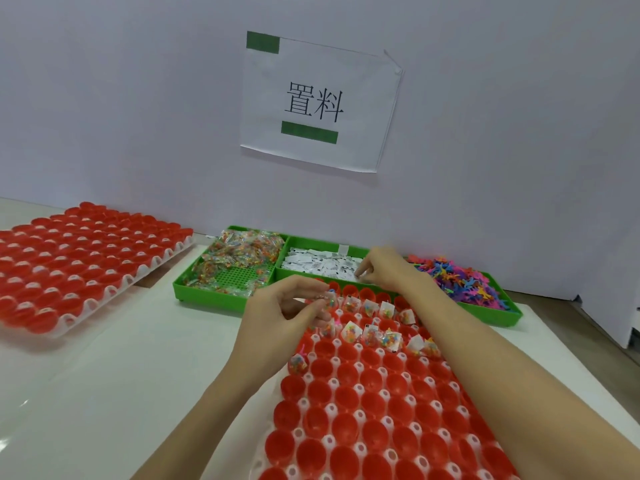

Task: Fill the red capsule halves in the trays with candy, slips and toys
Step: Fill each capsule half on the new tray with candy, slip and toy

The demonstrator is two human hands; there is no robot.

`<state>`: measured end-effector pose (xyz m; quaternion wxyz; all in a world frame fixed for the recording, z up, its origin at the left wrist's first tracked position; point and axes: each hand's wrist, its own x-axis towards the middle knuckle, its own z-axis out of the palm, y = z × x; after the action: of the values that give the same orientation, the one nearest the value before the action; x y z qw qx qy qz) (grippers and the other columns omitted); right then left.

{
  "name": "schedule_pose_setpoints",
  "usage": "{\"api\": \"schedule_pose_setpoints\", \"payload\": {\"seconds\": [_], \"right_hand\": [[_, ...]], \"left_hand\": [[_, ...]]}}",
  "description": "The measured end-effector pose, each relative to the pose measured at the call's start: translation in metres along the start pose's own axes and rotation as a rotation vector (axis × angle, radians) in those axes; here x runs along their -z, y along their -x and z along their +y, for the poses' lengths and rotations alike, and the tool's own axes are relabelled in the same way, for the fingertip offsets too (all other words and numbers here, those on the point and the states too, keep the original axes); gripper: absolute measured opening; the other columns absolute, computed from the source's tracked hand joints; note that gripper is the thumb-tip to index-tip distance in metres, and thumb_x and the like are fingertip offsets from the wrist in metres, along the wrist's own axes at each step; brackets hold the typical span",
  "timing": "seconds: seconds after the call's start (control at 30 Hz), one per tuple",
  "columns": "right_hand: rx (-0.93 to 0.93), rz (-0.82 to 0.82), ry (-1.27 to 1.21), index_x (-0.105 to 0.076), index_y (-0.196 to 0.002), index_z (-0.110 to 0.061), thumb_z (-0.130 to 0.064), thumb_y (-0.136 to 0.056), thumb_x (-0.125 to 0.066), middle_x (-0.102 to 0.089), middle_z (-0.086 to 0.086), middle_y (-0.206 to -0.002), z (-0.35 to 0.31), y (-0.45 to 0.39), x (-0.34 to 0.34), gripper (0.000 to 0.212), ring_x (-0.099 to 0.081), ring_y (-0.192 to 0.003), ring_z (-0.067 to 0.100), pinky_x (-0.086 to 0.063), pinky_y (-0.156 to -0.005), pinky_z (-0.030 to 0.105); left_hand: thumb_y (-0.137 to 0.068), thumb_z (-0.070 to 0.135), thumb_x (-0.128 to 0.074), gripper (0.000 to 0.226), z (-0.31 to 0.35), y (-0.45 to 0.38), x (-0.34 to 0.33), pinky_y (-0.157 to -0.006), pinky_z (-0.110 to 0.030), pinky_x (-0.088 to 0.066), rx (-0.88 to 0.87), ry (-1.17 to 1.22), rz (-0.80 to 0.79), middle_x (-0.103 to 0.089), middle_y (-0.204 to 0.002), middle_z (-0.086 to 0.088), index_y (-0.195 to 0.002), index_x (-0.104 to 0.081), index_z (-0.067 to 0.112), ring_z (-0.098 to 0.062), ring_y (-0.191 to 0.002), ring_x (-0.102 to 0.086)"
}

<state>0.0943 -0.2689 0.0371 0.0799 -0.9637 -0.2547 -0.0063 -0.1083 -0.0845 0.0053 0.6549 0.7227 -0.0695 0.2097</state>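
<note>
**Hands at work over the near capsule tray**

Capsule halves [363, 403], red and open side up, fill a white tray [332, 408] that runs from the centre of the frame down to the lower right corner. Most of these cups show bare red interiors; the ones in the far rows, just right of centre, hold small clear candy packets [372, 332] and white slips standing up out of them, and one filled cup sits alone at the tray's left edge.

The left hand [277, 317] hovers at the far left corner of this tray, its fingers curled and its fingertips pinching a small candy packet just above the cups. The right hand [384, 268] reaches further up the frame into the middle compartment of the green bins [207, 299], fingers bent down and pinching at the pile of white slips [322, 263]; whether a slip is actually held cannot be told.

Left of the slips, the first green compartment holds a heap of candy packets [239, 254] with part of its grid floor showing. At centre right, the last bin holds bright plastic toys [457, 277] in pink, blue, yellow and orange.

A second tray of red capsule halves [79, 258] lies at centre left, well apart from the hands. In the upper centre, a paper sign [318, 102] with two black characters and green bars is fixed to the white wall.
</note>
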Motion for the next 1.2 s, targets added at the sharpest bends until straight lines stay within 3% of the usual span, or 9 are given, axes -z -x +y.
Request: {"api": "schedule_pose_setpoints", "payload": {"seconds": [0.17,0.37,0.57,0.73,0.8,0.87,1.0,1.1,1.2], "right_hand": [[0.007,0.005,0.02,-0.079,-0.102,-0.007,-0.012,-0.089,-0.076,-0.078,0.006,-0.103,0.0,-0.005,-0.003,0.014,-0.071,-0.084,0.015,-0.058,-0.083,0.028],[-0.015,0.081,-0.053,-0.067,-0.086,-0.013,-0.017,-0.088,-0.079,-0.065,-0.003,-0.082,0.005,0.001,-0.004,0.012,-0.06,-0.074,0.012,-0.042,-0.06,0.016],[-0.075,0.147,-0.15,-0.077,-0.104,-0.005,-0.021,-0.093,-0.074,-0.074,0.007,-0.102,0.015,0.013,0.002,0.019,-0.065,-0.09,0.018,-0.05,-0.08,0.027],[-0.096,0.237,-0.241,-0.078,-0.11,-0.007,-0.015,-0.097,-0.068,-0.077,0.007,-0.107,0.021,0.028,0.002,0.018,-0.063,-0.072,0.007,-0.046,-0.07,0.017],[-0.102,0.286,-0.274,-0.077,-0.113,-0.008,-0.016,-0.097,-0.067,-0.077,0.007,-0.109,0.02,0.037,0.005,0.02,-0.067,-0.08,0.01,-0.05,-0.078,0.022],[-0.131,0.351,-0.358,-0.077,-0.114,-0.008,-0.018,-0.098,-0.067,-0.078,0.007,-0.106,0.017,0.051,0.01,0.021,-0.068,-0.083,0.011,-0.049,-0.079,0.023],[-0.176,0.447,-0.757,-0.078,-0.108,-0.011,-0.017,-0.095,-0.07,-0.077,0.001,-0.087,0.008,0.103,0.023,0.016,-0.072,-0.066,0.006,-0.057,-0.06,0.02],[-0.147,0.435,-0.958,-0.078,-0.102,-0.013,-0.012,-0.092,-0.073,-0.079,0.004,-0.084,-0.003,0.157,0.028,0.011,-0.077,-0.074,0.018,-0.06,-0.065,0.024],[-0.141,0.413,-1.012,-0.078,-0.1,-0.018,-0.011,-0.091,-0.073,-0.079,0.004,-0.081,-0.016,0.203,0.023,0.012,-0.076,-0.073,0.016,-0.058,-0.068,0.018]], "left_hand": [[-0.091,0.002,-0.074,0.013,0.0,-0.001,0.0,-0.069,-0.023,-0.061,0.019,-0.033,0.018,-0.079,-0.09,0.003,-0.099,-0.076,0.013,-0.018,-0.072,-0.077],[-0.092,0.004,-0.074,0.013,0.002,0.0,0.003,-0.069,-0.024,-0.061,0.044,-0.045,0.025,-0.079,-0.091,0.002,-0.099,-0.076,0.014,-0.019,-0.073,-0.077],[-0.092,0.004,-0.074,0.014,0.004,0.001,0.002,-0.07,-0.025,-0.062,0.053,-0.052,0.011,-0.079,-0.09,0.0,-0.1,-0.077,0.015,-0.019,-0.074,-0.077],[-0.092,0.003,-0.073,0.021,0.007,0.004,-0.001,-0.073,-0.031,-0.064,0.063,-0.024,-0.004,-0.079,-0.093,-0.003,-0.109,-0.073,0.015,-0.023,-0.076,-0.078],[-0.092,0.002,-0.073,0.026,0.01,0.006,0.0,-0.074,-0.03,-0.064,0.089,0.02,-0.008,-0.08,-0.095,-0.003,-0.114,-0.07,0.015,-0.025,-0.078,-0.078],[-0.09,0.004,-0.075,0.024,0.014,0.007,0.001,-0.074,-0.028,-0.063,0.118,0.06,-0.013,-0.08,-0.094,-0.005,-0.112,-0.071,0.012,-0.026,-0.081,-0.078],[-0.089,0.003,-0.075,0.019,0.022,0.01,0.0,-0.077,-0.027,-0.062,0.131,0.134,-0.054,-0.08,-0.096,-0.009,-0.107,-0.076,0.01,-0.03,-0.086,-0.078],[-0.092,-0.001,-0.071,0.028,0.031,0.015,-0.005,-0.079,-0.028,-0.061,0.08,0.146,-0.122,-0.079,-0.101,-0.009,-0.114,-0.074,0.016,-0.031,-0.084,-0.076],[-0.092,0.002,-0.073,0.042,0.037,0.022,-0.015,-0.086,-0.029,-0.06,0.08,0.15,-0.16,-0.08,-0.1,-0.006,-0.127,-0.062,0.023,-0.027,-0.09,-0.076]]}}
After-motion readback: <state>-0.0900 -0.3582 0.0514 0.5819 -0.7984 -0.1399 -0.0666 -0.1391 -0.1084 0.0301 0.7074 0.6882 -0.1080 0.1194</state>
